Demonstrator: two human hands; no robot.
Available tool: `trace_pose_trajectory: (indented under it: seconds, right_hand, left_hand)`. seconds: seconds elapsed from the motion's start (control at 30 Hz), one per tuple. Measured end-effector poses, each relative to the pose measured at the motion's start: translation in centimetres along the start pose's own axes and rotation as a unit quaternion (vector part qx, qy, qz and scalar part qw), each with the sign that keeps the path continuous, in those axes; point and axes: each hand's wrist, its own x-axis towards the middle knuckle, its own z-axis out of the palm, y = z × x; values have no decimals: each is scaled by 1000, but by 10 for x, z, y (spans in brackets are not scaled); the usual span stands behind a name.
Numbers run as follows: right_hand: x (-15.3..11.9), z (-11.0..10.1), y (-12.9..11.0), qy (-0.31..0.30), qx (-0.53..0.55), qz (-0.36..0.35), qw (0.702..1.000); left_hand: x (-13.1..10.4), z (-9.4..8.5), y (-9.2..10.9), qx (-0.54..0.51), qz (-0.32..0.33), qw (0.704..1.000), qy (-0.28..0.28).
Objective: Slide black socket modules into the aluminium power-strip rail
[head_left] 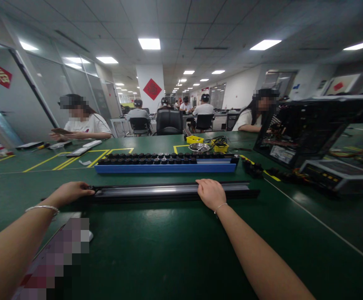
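A long black channel (231, 193) with a shiny grey inner strip lies crosswise on the green table in front of me. My left hand (70, 195) is at its left end, thumb and fingertips pinched together; a small dark piece shows at the tips, too unclear to name. Toward the right end, my right hand (212, 194) grips the channel from above, fingers curled over its far edge. Just behind stands a blue channel (165, 168), with rows of black knob-like parts (150, 159) filling most of its length.
Behind lie a metal bowl (199, 147) and yellow bins (195, 139) with cables. On the right are an open computer case (300, 129) and a grey boxed unit (341, 177). A blurred flat object (53, 258) lies near my left forearm. People sit across the table.
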Motion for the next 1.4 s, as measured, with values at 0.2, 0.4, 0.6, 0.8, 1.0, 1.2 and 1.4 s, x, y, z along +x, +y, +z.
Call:
trace_pose_trajectory:
  seconds: [0.2,0.4,0.6,0.8,1.0,1.2,1.4]
  right_hand:
    - [0,0,0,10,0,-4,1000]
    - [0,0,-1,12,-1,0,1000]
    - [0,1,-2,16,-6,0,1000]
    - [0,0,-2,11,-5,1,1000]
    - [0,3,-2,24,1,-7,1000]
    - [0,3,-2,27,14,-7,1000]
    - [-1,2,-1,25,10,-7,1000]
  left_hand:
    - [-3,-2,6,2,6,1000,5]
    - [1,1,3,-2,14,1000,16]
    - [2,2,4,1,24,1000,10]
    - [3,2,5,-1,24,1000,9]
    - [3,3,5,-3,23,1000,5]
    - [3,4,10,-5,35,999,-2]
    - [3,6,15,-5,38,999,-2]
